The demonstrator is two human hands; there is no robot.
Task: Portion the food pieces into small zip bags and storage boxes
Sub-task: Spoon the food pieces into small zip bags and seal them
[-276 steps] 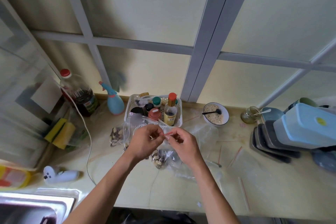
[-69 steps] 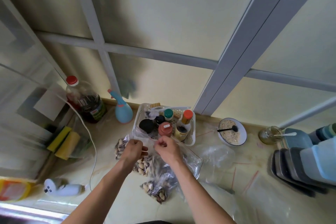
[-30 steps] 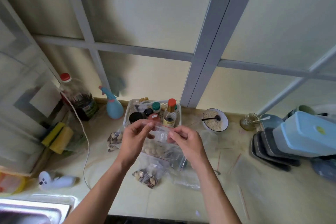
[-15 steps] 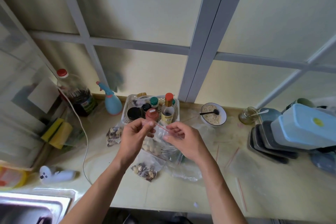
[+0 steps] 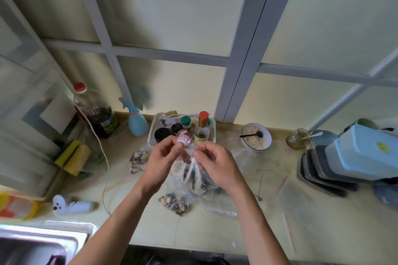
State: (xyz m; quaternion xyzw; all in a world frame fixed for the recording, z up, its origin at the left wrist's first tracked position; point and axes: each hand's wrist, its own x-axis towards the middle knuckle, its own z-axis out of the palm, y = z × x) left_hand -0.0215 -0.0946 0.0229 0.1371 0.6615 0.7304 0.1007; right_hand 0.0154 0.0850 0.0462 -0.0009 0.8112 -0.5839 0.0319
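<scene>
— Zip bag (image 5: 189, 170) first, or the room?
— Room: a pale yellow countertop (image 5: 215, 228) under frosted window panes (image 5: 178, 6), steel sink (image 5: 32, 245) at the near left.
— And the bag?
— Clear, red-sealed, shelled pieces inside, held above the counter. Left hand (image 5: 160, 160) and right hand (image 5: 215, 162) both pinch its top with curled fingers.

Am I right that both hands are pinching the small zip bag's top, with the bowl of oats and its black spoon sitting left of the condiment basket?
Not quite. In the head view the left hand and right hand do pinch the small zip bag at its top, but the bowl of oats with its black spoon sits right of the condiment basket, not left.
</scene>
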